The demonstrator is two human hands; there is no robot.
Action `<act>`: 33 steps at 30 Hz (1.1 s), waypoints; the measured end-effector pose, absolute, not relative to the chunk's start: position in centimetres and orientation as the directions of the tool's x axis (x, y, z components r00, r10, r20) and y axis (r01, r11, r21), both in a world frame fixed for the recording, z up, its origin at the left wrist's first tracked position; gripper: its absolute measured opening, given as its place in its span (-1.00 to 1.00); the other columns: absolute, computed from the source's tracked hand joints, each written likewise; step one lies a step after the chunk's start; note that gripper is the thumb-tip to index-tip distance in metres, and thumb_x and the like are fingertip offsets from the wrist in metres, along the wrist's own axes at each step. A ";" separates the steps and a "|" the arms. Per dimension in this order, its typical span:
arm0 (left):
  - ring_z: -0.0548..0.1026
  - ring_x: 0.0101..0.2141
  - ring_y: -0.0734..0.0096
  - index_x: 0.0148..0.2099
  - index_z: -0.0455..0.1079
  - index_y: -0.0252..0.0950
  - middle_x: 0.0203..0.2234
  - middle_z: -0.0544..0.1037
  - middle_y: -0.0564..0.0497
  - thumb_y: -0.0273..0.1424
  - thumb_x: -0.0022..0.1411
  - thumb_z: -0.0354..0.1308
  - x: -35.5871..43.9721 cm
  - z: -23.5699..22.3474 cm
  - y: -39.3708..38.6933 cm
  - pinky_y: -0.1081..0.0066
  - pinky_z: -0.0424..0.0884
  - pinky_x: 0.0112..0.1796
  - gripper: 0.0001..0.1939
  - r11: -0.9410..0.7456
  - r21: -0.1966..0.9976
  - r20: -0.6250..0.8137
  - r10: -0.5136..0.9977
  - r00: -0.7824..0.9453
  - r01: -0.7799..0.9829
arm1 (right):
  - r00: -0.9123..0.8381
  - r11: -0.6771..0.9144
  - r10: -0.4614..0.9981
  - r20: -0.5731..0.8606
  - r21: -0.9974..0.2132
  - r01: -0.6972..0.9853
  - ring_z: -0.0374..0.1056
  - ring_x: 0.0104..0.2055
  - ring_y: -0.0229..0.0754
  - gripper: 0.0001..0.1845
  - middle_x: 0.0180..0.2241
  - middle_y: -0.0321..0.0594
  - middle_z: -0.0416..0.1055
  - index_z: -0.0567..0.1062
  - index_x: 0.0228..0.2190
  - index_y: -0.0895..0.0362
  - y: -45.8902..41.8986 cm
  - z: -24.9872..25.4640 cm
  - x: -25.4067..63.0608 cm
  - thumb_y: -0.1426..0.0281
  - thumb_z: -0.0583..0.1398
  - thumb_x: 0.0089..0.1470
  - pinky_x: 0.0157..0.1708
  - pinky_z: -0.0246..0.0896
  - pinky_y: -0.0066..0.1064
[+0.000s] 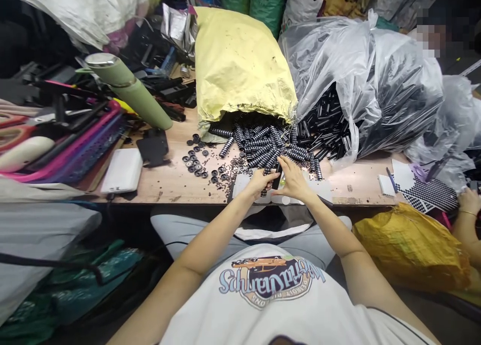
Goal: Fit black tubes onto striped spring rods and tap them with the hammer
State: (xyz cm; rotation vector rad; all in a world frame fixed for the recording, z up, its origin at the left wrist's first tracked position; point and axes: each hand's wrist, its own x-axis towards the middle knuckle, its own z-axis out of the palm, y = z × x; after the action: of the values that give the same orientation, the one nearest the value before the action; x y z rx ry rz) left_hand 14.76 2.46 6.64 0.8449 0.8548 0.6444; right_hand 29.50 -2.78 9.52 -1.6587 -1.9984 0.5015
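Here, yellow sack point(242, 64) spilling ribbed black pieces point(263, 144), hands point(278, 180) beside.

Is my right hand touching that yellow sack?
Apart. The head view shows black ribbed pieces lying between your right hand and the yellow sack's open mouth.

Yellow bag point(240, 64): its far contents hidden inside.
Black piece point(277, 176): partly covered by the fingers.
Co-worker's hand point(469, 201): cut off by the right edge.
White sack point(90, 9): cut off at the top.
Shirt point(278, 310): runs past the bottom edge.
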 end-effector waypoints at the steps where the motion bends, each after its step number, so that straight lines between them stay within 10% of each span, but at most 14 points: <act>1: 0.14 -0.76 0.66 -0.39 0.22 -0.28 -0.73 0.22 0.25 -0.25 -0.17 0.40 14.7 6.6 2.4 0.57 0.01 -0.69 -0.58 0.511 0.845 -0.377 0.777 0.504 -0.155 | -0.111 0.169 0.985 0.132 -0.611 0.773 -0.09 0.33 0.18 0.22 0.29 0.12 -0.01 0.11 0.23 0.20 -3.0 9.4 29.2 -0.09 0.38 -0.35 0.30 -0.20 0.04; 6: 0.32 -0.62 0.53 -0.42 0.34 -0.31 -0.66 0.36 0.13 -0.25 -0.01 0.28 14.7 5.9 2.2 0.49 0.23 -0.54 -0.75 0.104 0.995 -0.095 0.941 0.326 -0.011 | 0.227 -0.332 0.927 -0.300 -0.935 0.121 0.24 0.15 0.08 -0.02 0.12 0.06 0.24 0.23 0.07 0.09 -3.3 9.2 28.6 -0.31 0.12 -0.21 0.11 0.17 0.03; 9: 0.47 -0.40 0.40 -0.41 0.41 -0.30 -0.48 0.52 0.00 -0.29 0.09 0.20 14.8 5.3 1.7 0.42 0.34 -0.32 -0.83 -0.261 0.956 0.202 0.919 0.339 0.137 | 0.000 -0.616 0.757 -0.654 -0.712 -0.337 0.44 -0.15 0.00 -0.20 -0.25 -0.05 0.43 0.34 -0.25 0.11 -3.2 8.9 28.4 -0.35 -0.06 -0.11 -0.16 0.39 -0.04; 12: 0.48 -0.35 0.37 -0.30 0.44 -0.30 -0.40 0.54 -0.03 -0.27 0.12 0.18 14.7 5.1 1.2 0.39 0.35 -0.27 -0.81 -0.360 0.916 0.267 0.875 0.404 0.175 | -0.086 -0.623 0.746 -0.660 -0.646 -0.442 0.43 -0.27 -0.08 -0.34 -0.44 -0.21 0.38 0.31 -0.45 0.09 -3.1 8.6 28.1 -0.28 0.06 -0.11 -0.18 0.41 -0.11; 17: 0.29 -0.64 0.56 -0.10 0.40 -0.33 -0.60 0.34 0.13 -0.09 0.22 0.05 14.3 5.6 1.1 0.52 0.23 -0.57 -0.59 0.005 0.996 0.036 0.898 0.439 -0.093 | 0.322 -0.213 0.926 -0.195 -0.977 0.021 0.21 0.14 0.01 -0.06 0.06 -0.06 0.25 0.29 -0.04 0.08 -3.7 8.4 28.2 0.07 0.44 -0.48 0.10 0.25 -0.10; 20: 0.14 -0.76 0.62 0.03 0.38 -0.36 -0.69 0.23 0.20 -0.05 0.20 0.06 14.2 6.4 1.4 0.56 0.04 -0.71 -0.47 0.261 0.949 -0.157 0.878 0.452 -0.177 | 0.182 0.040 0.974 0.134 -0.893 0.448 -0.04 0.30 0.06 0.19 0.24 0.08 -0.03 0.06 0.19 0.14 -4.7 8.5 28.4 0.17 0.46 -0.43 0.21 0.11 -0.06; 26: 0.28 -0.72 0.56 -0.10 0.46 -0.37 -0.68 0.37 0.12 -0.25 0.20 0.04 14.9 7.3 1.5 0.54 0.22 -0.66 -0.65 0.501 0.824 -0.391 0.840 0.375 -0.264 | -0.202 0.323 0.946 0.256 -0.655 0.683 -0.14 0.36 0.06 0.14 0.25 0.06 -0.02 -0.12 0.28 0.10 -5.8 9.0 28.0 0.31 0.37 -0.20 0.31 -0.11 0.01; 33: 0.40 -0.72 0.42 -0.39 0.34 -0.35 -0.71 0.38 0.06 -0.24 0.15 0.06 15.6 8.6 0.8 0.45 0.38 -0.63 -0.75 0.606 0.757 -0.477 0.768 0.428 -0.245 | -0.266 0.382 0.924 0.274 -0.646 0.661 -0.17 0.38 0.04 0.11 0.27 0.08 -0.04 -0.15 0.27 0.12 -5.4 8.4 28.0 0.35 0.34 -0.16 0.33 -0.17 -0.02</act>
State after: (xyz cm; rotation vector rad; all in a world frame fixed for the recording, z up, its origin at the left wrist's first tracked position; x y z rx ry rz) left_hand 15.62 0.82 8.59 0.6594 0.9209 0.6924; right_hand 28.01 -5.45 8.36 -1.3578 -2.0215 0.5451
